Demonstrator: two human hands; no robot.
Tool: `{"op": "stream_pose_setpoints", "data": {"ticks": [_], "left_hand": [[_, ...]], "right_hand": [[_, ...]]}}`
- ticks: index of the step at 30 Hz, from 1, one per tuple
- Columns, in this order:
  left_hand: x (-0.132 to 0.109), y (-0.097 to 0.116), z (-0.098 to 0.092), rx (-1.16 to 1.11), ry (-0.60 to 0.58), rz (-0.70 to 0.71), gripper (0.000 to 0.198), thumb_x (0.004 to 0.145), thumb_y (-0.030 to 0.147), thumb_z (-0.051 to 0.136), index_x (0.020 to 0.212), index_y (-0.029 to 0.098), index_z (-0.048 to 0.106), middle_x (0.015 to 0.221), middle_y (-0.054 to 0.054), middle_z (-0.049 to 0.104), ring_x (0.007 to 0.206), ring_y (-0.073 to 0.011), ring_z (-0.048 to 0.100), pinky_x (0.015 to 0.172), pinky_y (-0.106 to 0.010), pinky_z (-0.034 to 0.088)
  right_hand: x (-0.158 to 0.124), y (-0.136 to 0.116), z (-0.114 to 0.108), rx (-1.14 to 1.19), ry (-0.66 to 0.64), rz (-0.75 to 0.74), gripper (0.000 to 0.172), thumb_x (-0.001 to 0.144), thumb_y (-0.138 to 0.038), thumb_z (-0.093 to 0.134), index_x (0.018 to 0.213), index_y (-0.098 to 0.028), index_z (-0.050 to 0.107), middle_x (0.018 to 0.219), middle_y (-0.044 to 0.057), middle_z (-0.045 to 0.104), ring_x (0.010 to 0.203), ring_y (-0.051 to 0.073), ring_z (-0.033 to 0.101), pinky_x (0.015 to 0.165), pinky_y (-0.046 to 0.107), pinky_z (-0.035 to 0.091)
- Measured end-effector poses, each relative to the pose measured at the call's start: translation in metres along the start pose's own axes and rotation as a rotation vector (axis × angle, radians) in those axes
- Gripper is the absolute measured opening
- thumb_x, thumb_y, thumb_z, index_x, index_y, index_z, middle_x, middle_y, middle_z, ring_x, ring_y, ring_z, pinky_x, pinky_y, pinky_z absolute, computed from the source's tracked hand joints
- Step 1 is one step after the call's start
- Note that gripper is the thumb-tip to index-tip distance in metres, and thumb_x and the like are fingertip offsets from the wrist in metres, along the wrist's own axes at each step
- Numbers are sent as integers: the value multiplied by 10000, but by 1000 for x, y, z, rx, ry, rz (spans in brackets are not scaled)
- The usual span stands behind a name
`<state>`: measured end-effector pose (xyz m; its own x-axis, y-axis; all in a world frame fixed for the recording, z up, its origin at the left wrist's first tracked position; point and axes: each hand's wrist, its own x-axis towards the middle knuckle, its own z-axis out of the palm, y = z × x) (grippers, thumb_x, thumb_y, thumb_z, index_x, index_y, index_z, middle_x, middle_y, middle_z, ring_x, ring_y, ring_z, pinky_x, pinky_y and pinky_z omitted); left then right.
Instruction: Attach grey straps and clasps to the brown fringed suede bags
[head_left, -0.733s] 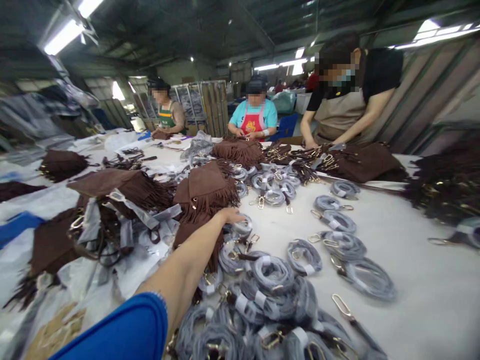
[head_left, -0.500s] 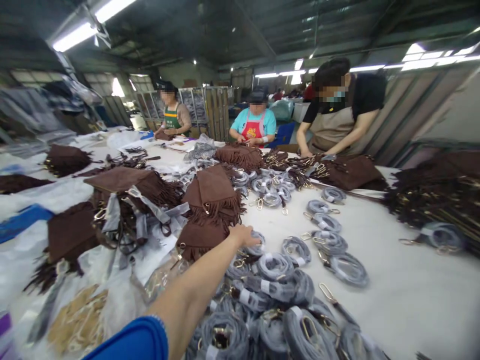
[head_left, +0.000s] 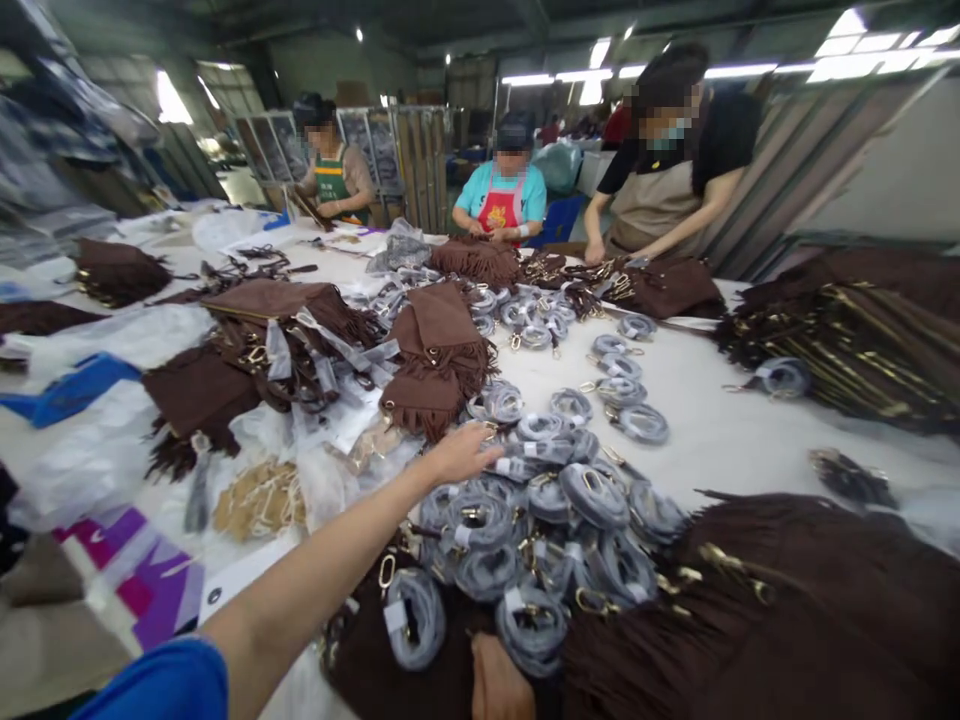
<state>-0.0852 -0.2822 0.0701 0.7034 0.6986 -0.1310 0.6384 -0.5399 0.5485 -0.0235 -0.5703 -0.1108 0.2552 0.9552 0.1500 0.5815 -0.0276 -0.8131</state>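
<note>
Head camera view over a long white worktable (head_left: 750,440) crowded with bag parts. At the centre lies a heap of grey wrapped strap coils (head_left: 540,500), each a loop bound with a white band and ending in a gold clasp. The person's left hand (head_left: 461,452) reaches out over the heap's upper left edge, at about 10 o'clock from the heap's middle, fingers loosely extended and resting on or just above a coil; whether they grip one cannot be told. The bare forearm runs back to 7 o'clock, ending in a blue sleeve (head_left: 161,685). The right hand (head_left: 499,685) shows only partly at the bottom edge, at 6 o'clock, lying against dark brown fringed suede (head_left: 787,610); its fingers are out of sight.

Just beyond the left hand, at 12 o'clock, sits a stack of brown fringed bags (head_left: 435,350). More single coils (head_left: 622,390) are scattered toward 1 o'clock. At 9 o'clock lie clear plastic bags (head_left: 97,450) and a packet of gold hardware (head_left: 259,495). At 3 o'clock is a pile of brown straps with gold fittings (head_left: 862,340).

Across the table, three people work: one in a green apron (head_left: 330,185), one in a red apron (head_left: 499,205), one in a beige apron (head_left: 660,205).
</note>
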Motion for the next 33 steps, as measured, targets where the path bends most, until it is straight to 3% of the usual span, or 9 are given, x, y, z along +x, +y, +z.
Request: {"op": "stream_pose_setpoints", "data": {"ticks": [3,8,11,14,18,21,24,27,33], "left_hand": [[-55,11,17,-62,-15,151,373,880,469,547,1113,184,612,1142,-87,596,1086,-238,545,977,-331,413],[-104,1,56,-21,-35,124,304,816,249,620,1111,181,593,1369,-126,478,1266,-269,436,1079,-390,331],[-116,-9,61,-123,73,29,382,848,199,528,1230,183,525,1451,-120,407,1339,-234,367,1116,-372,295],[-138,-14,53,-100,136,-100,356,855,165,450,1198,192,541,1325,-101,525,1259,-220,453,1075,-352,343],[-188,-19,59,111,-33,-445,197,859,222,457,1013,187,575,1104,-109,620,1079,-254,582,944,-362,429],[-216,-22,81,113,-78,-618,353,826,414,548,1068,159,517,1070,-149,633,1046,-312,605,876,-391,457],[-224,-20,102,59,-30,-693,387,809,451,547,1063,166,482,1077,-145,624,1062,-306,600,861,-365,453],[-221,-17,110,-4,38,-697,235,779,269,525,990,184,465,1056,-116,605,1045,-275,593,853,-338,436],[-229,-26,110,-472,172,-431,362,629,74,498,954,208,410,867,10,552,825,-160,550,758,-248,416]], "right_hand": [[-3,-8,-4,-56,52,-108,430,1010,-344,307,779,-227,650,653,51,652,621,178,648,599,267,486],[9,-16,-12,-49,11,-53,490,1002,-447,282,755,-214,635,666,66,647,628,180,627,615,257,450],[10,-27,-21,-29,-32,-1,510,996,-479,272,710,-213,601,619,34,612,579,162,590,584,243,436],[2,-47,-35,4,-61,48,514,998,-478,257,713,-212,591,566,-1,582,529,142,577,557,221,435],[-28,-75,-51,179,-76,220,457,940,-571,368,916,-204,640,597,0,619,504,152,568,504,226,437],[-52,-82,-54,288,-122,364,454,894,-630,411,846,-221,602,562,-16,594,383,132,458,382,229,349],[-63,-83,-55,307,-232,393,438,886,-616,442,729,-226,563,512,-32,532,374,123,424,378,222,328],[-59,-89,-55,223,-265,273,416,864,-575,517,667,-218,603,552,-10,536,491,151,510,467,224,406],[-38,-113,-54,251,-184,249,361,883,-512,525,782,-217,707,743,45,629,703,194,592,656,253,482]]}}
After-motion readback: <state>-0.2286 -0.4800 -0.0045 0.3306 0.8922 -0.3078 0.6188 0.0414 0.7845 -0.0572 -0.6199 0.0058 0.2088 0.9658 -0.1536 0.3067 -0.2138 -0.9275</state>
